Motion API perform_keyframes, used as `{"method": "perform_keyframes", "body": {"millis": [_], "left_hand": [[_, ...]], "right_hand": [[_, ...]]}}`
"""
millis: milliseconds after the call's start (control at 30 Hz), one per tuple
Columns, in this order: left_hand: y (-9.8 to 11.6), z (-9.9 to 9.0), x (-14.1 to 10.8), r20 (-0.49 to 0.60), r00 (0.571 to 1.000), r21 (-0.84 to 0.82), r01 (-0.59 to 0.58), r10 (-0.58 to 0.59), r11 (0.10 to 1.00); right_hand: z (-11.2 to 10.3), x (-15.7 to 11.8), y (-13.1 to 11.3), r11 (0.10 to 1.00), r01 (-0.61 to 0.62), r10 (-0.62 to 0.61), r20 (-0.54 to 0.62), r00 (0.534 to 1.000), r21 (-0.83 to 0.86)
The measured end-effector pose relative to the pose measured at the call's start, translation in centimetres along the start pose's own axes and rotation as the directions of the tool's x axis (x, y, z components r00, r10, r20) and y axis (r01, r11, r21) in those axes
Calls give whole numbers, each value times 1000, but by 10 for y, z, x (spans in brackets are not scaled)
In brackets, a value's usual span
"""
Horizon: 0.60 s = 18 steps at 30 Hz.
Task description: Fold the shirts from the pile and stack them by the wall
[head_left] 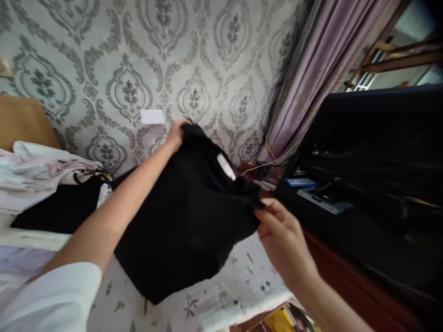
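A black garment with a white label near its upper edge hangs between my two hands, its lower part over a patterned white cloth. My left hand is closed on its upper left corner, the fingertips partly hidden by the fabric. On the right, my right hand pinches the garment's other upper corner between thumb and fingers. The fabric sags between the two grips, and its lower edge slants down to a point at the left.
Folded clothes and a black cloth lie at the left. A large black case or cabinet stands at the right, holding small items. A lilac curtain and a white cable are behind. The patterned cloth covers the surface below.
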<state>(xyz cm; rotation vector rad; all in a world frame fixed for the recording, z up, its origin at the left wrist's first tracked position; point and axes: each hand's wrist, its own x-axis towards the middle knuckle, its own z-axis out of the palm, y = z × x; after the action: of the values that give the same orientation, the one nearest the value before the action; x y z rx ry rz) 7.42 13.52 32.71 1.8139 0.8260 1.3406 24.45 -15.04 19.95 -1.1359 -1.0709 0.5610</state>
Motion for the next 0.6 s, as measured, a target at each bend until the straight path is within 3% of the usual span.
{"method": "perform_keyframes", "body": {"millis": [100, 133, 200, 267, 333, 400, 467, 533, 567, 600], "left_hand": [[-72, 54, -45, 259, 960, 96, 83, -105, 992], [-93, 61, -62, 320, 937, 129, 101, -138, 986], [-128, 56, -93, 402, 892, 201, 132, -205, 971], [-157, 30, -121, 425, 869, 277, 141, -253, 950], [-180, -10, -145, 398, 872, 381, 127, -286, 916], [-199, -56, -163, 299, 904, 661, 35, -306, 749], [-213, -100, -177, 143, 925, 827, 84, -352, 556], [-222, -133, -185, -1, 923, 882, 182, -384, 436], [-225, -145, -188, -48, 915, 884, 226, -401, 410], [-226, -152, -189, -80, 905, 879, 262, -418, 398]], "right_hand": [[-35, -22, 76, 965, -178, 184, 15, 983, -195], [-47, -29, 97, 935, -190, 204, 17, 979, -301], [-66, -42, 128, 884, -156, 181, 16, 983, -440], [-78, -46, 141, 847, -87, 117, 25, 993, -525], [-76, -35, 141, 824, -5, 44, 55, 997, -567], [-62, -7, 136, 820, 75, 1, 132, 991, -567], [-35, 34, 135, 842, 88, 37, 220, 975, -532], [-1, 83, 141, 850, -112, 243, 196, 950, -514], [17, 107, 146, 819, -279, 394, 138, 908, -502], [34, 129, 153, 796, -339, 452, 120, 884, -502]]}}
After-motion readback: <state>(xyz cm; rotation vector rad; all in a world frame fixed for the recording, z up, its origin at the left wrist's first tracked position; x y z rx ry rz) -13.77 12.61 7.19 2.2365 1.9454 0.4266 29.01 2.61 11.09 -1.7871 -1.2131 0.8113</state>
